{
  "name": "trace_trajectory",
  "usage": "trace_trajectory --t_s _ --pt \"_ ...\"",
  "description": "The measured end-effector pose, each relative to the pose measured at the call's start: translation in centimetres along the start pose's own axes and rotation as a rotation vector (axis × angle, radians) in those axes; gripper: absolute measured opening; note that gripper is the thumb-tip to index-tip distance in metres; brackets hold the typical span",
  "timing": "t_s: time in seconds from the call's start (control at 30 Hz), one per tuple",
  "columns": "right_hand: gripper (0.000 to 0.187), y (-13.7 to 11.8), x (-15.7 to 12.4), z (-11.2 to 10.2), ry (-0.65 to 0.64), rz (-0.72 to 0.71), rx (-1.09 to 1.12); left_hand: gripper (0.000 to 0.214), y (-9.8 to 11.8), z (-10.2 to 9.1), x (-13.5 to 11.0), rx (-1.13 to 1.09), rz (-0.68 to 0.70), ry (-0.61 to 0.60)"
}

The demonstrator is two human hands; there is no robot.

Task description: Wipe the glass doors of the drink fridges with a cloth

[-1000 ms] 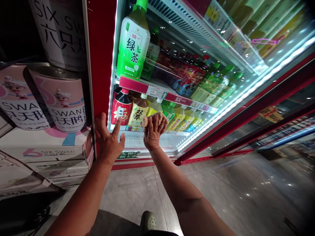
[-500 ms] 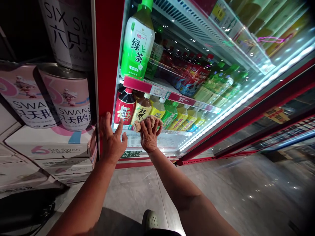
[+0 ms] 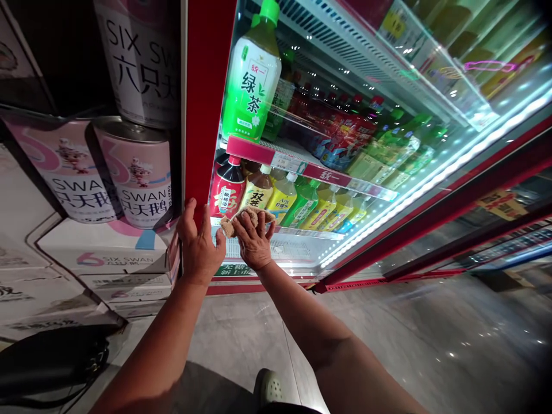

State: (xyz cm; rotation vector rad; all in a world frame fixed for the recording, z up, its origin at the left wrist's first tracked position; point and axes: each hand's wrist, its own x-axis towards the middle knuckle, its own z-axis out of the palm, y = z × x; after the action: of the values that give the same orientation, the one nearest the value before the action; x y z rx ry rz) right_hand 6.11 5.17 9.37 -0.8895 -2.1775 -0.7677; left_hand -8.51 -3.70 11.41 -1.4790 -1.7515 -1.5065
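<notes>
My right hand (image 3: 254,244) presses a crumpled tan cloth (image 3: 229,226) flat to the glass door of a lit drinks cooler, low down, in front of the bottom row of bottles. Its fingers lie over the cloth, whose far end sticks out past the fingertips. Just left of it, my left hand (image 3: 200,244) rests with fingers apart on the red door frame (image 3: 202,115), holding nothing. Behind the glass, nearest the cloth, stand a red-capped bottle (image 3: 228,187), a brown-yellow bottle (image 3: 257,190) and a yellow bottle (image 3: 282,194).
Pink-and-white cans (image 3: 138,178) stand on stacked cartons (image 3: 116,247) at the left. A large green tea bottle (image 3: 252,86) is on the upper cooler shelf. A black bag (image 3: 52,359) lies at lower left, and a clog (image 3: 268,386) shows on the grey tiled floor (image 3: 366,322).
My right hand and the cloth have slid left across the glass, closer to my left hand. The camera view has shifted slightly, so the cooler appears further right.
</notes>
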Motion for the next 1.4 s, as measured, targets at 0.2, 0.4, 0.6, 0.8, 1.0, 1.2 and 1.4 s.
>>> trace_trajectory --t_s 0.2,0.4,0.6,0.8,1.0,1.2,1.4 --pt "0.052 -0.7 3.0 -1.1 0.097 0.012 0.01 0.078 -0.2 -0.1 0.0 -0.005 -0.035 -0.022" --pt "0.048 -1.4 1.7 -0.3 0.122 -0.046 0.032 0.071 -0.4 -0.2 0.0 -0.022 -0.048 -0.016" --pt "0.053 -2.1 3.6 -0.9 0.073 -0.085 0.013 0.065 -0.4 -0.4 0.4 -0.061 -0.029 0.068" --pt "0.055 -3.5 3.0 -0.1 -0.02 -0.052 0.06 0.071 -0.3 -0.5 0.7 -0.061 -0.027 0.105" --pt "0.055 -4.2 4.6 -1.0 0.057 -0.092 0.034 0.07 -0.4 -1.0 1.1 -0.079 -0.099 0.119" --pt "0.06 -5.2 7.5 -1.0 0.098 -0.112 0.067 0.077 -0.2 -1.8 1.6 -0.064 -0.153 0.145" --pt "0.05 -5.1 6.0 -1.1 0.019 -0.271 0.029 0.078 -0.5 -2.2 1.7 -0.056 -0.13 0.143"
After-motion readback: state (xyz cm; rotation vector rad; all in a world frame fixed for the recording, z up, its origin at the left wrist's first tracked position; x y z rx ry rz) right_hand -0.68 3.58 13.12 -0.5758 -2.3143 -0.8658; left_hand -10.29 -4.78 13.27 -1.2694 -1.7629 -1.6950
